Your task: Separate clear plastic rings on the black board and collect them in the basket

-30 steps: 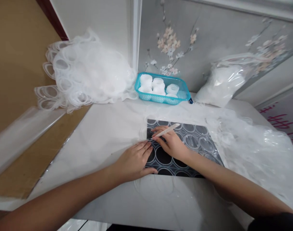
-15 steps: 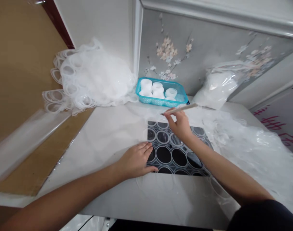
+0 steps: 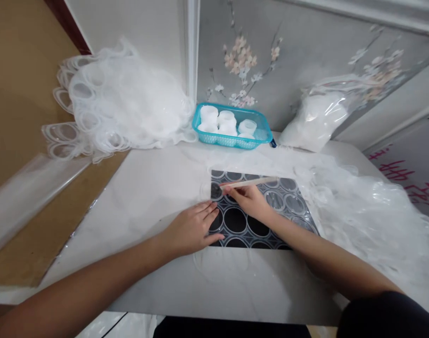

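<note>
A black sheet [image 3: 288,206] covered with rows of clear plastic circles lies on the white table [image 3: 151,192]. My left hand [image 3: 191,229] rests flat on the sheet's left edge, fingers stretched out. My right hand [image 3: 248,201] pinches a thin pale stick [image 3: 256,182], whose tip touches a circle near the sheet's upper left corner. Several circles in the front rows show bare black.
A turquoise basket [image 3: 262,134] with white round tubs stands at the back by the wall. A heap of clear plastic ring waste [image 3: 119,108] lies at the back left, a filled plastic bag [image 3: 316,122] at the back right, and crumpled clear film [image 3: 372,211] on the right.
My right hand had lifted the stick toward the basket half a second ago; now it is back down on the sheet's upper left. The left hand has stayed flat.
</note>
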A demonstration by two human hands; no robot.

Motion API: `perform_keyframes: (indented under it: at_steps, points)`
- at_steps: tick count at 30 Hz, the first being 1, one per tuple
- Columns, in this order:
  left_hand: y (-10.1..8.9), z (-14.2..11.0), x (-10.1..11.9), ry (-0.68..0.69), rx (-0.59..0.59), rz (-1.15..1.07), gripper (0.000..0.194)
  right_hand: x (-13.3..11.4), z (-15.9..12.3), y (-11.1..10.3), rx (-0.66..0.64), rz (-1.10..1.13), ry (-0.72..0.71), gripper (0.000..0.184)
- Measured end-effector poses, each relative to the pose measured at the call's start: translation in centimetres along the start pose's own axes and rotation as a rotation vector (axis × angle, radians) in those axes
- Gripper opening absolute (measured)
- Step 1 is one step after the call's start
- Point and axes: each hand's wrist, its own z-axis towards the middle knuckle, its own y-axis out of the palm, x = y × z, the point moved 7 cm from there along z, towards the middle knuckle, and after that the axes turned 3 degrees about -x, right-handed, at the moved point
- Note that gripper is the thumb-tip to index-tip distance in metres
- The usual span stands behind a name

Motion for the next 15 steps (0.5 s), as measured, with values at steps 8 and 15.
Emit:
perform_keyframes:
  at_steps: [8,15]
  points:
    - [-0.35,-0.03,0.04,0.018,0.046,-0.035,0.066,-0.25,-0.33,0.89,-0.021,-0.12,-0.046,0.028]
    - [-0.34,0.01,0.17,0.023,0.037,-0.007,0.065,-0.69,-0.08,0.9,-0.039,-0.191,-0.079,0.023]
